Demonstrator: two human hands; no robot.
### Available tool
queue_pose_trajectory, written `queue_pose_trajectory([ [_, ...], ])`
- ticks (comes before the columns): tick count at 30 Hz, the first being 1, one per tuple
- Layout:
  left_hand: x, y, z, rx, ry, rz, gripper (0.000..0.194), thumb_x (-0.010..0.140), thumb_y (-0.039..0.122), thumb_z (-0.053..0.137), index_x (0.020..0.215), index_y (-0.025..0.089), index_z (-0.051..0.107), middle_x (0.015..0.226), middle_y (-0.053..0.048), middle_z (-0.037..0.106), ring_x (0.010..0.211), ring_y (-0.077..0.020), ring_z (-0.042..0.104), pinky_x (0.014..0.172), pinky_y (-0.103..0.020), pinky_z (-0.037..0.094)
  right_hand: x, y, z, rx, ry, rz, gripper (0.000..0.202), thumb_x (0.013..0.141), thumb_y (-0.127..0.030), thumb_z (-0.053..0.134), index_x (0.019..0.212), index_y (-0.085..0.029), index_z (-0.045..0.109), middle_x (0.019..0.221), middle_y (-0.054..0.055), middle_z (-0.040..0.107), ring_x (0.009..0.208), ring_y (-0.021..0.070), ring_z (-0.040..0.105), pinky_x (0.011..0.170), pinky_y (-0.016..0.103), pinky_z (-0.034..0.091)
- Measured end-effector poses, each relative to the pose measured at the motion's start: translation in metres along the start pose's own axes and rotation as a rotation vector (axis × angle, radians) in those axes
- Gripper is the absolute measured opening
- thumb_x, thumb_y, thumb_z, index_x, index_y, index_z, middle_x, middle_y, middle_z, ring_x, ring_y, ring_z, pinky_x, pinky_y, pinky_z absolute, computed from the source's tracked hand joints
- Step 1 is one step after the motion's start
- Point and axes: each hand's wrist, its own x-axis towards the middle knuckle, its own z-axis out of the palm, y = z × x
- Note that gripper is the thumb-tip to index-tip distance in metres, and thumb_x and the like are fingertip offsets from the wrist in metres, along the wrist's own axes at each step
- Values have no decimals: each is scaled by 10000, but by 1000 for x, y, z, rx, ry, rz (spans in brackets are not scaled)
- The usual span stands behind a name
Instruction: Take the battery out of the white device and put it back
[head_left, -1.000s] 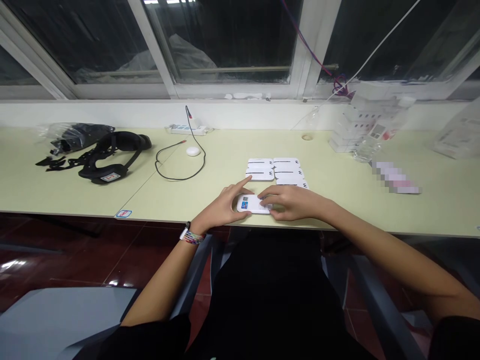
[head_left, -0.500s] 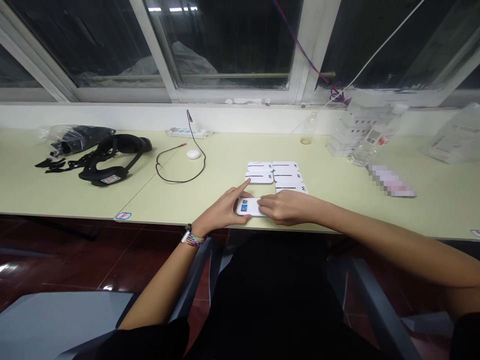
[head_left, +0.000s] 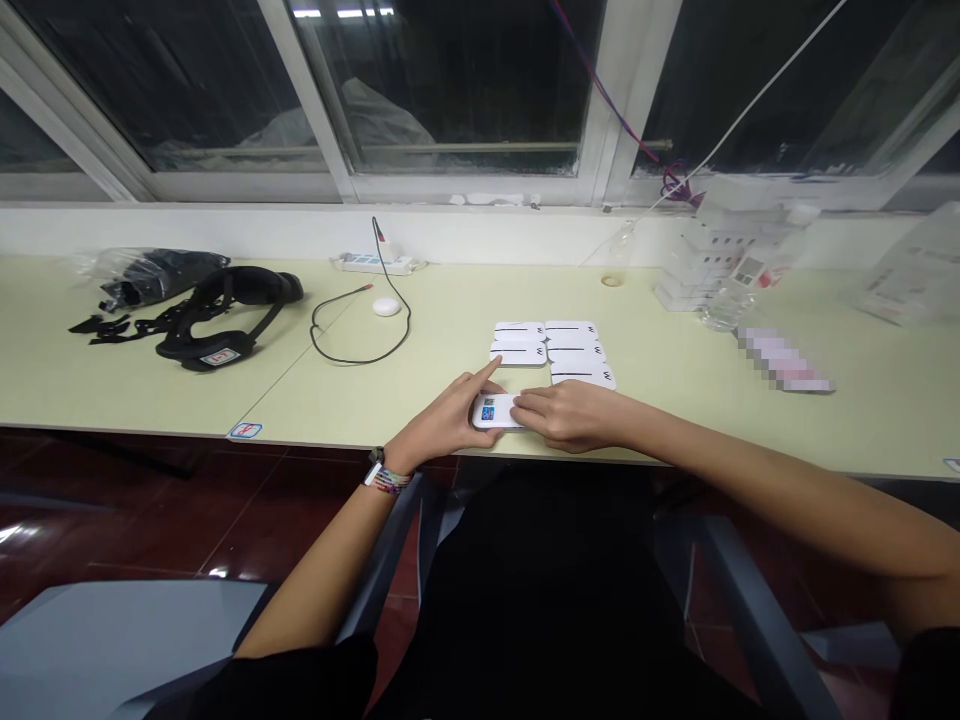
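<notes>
A white rounded case [head_left: 495, 412] with a blue label and a small code lies near the table's front edge. My left hand [head_left: 450, 415] holds its left end between thumb and fingers, the index finger stretched toward the white pieces behind. My right hand [head_left: 562, 414] rests its bunched fingertips on the case's right part; what they pinch, if anything, is hidden. Just behind, several white rounded pieces [head_left: 574, 352] with black lines and marks lie in two columns, the nearest right one [head_left: 583, 375] close to my right hand.
At the left lie a black headset [head_left: 217, 320] and a plastic bag [head_left: 154, 275]. A black cable [head_left: 360, 358] loops round a white oval object [head_left: 386, 307]. At the right stand white boxes [head_left: 694, 265], a clear bottle [head_left: 739, 285] and a blurred pink item [head_left: 784, 360].
My right fingertips have shifted very slightly left on the case. My left hand keeps its hold, and the other objects stay in place.
</notes>
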Motion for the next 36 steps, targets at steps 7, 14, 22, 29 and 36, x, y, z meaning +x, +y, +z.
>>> queue_pose_trajectory([
  [7,-3,3,0,-25,13,-38,1047,930,324,820,1790,346,223,1504,-121,646,1340,-348,603,1159,-513,509,1,-5,7,500,199,421,410,1009,-376,721,1361,-178,655,1265,185,713,1126,333,695,864,450,613],
  [14,-2,-4,2,-109,51,-22,1087,923,358,829,1800,346,188,1608,-141,552,1348,-341,615,1185,-512,500,-4,17,8,459,324,410,181,1040,-309,610,1076,-194,746,1007,119,767,904,266,693,792,384,535],
  [22,-1,-9,5,-159,64,-67,1198,908,389,864,1813,348,79,1567,-159,568,1293,-319,628,1122,-497,545,-38,56,29,573,556,1116,333,916,-255,548,1098,-169,814,811,54,697,744,231,625,702,354,467],
  [29,-3,-6,-1,-103,63,-55,1143,902,382,866,1800,380,158,1610,-136,536,1334,-330,622,1191,-534,505,-50,55,29,550,255,1206,612,877,-325,689,1481,-226,705,796,21,715,736,233,626,639,335,406],
  [36,-10,-8,-11,-65,52,-107,1010,907,342,839,1758,362,296,1470,-93,667,1416,-340,594,1255,-547,436,-30,39,21,505,423,786,183,973,-244,590,1000,-202,766,801,33,691,754,202,626,703,335,417],
])
